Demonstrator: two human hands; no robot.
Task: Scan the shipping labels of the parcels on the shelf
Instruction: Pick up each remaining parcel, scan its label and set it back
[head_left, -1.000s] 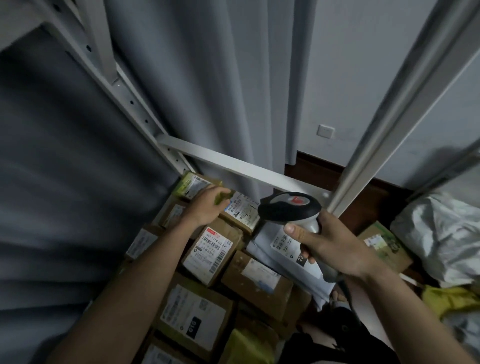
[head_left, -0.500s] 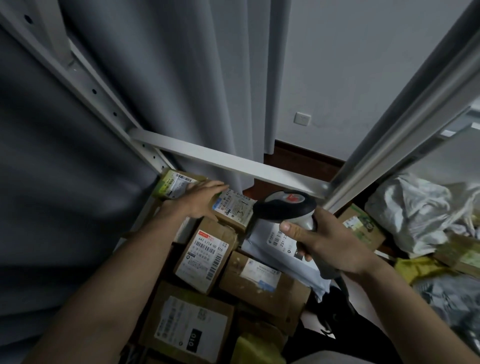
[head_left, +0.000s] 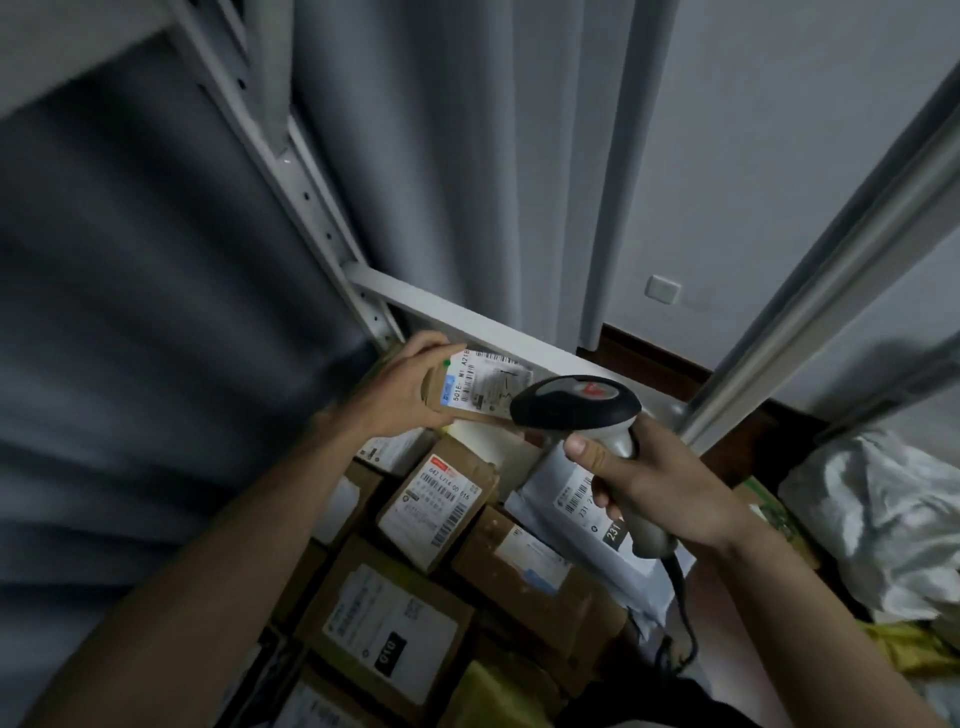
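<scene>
My left hand grips a small brown parcel and holds it lifted above the shelf, its white shipping label facing up. My right hand grips the handle of a grey and black barcode scanner. The scanner's head hangs right beside the parcel's label and covers its right end. Below lie several cardboard parcels with labels, among them one with a red-marked label and a white plastic mailer.
White metal shelf posts and a crossbar frame the parcels. Grey curtains hang behind. A white plastic bag and yellow packages lie to the right. The scanner's cable trails down.
My left hand has picked the small parcel up from the back of the shelf and turned its label upward. The scanner head now sits next to that label.
</scene>
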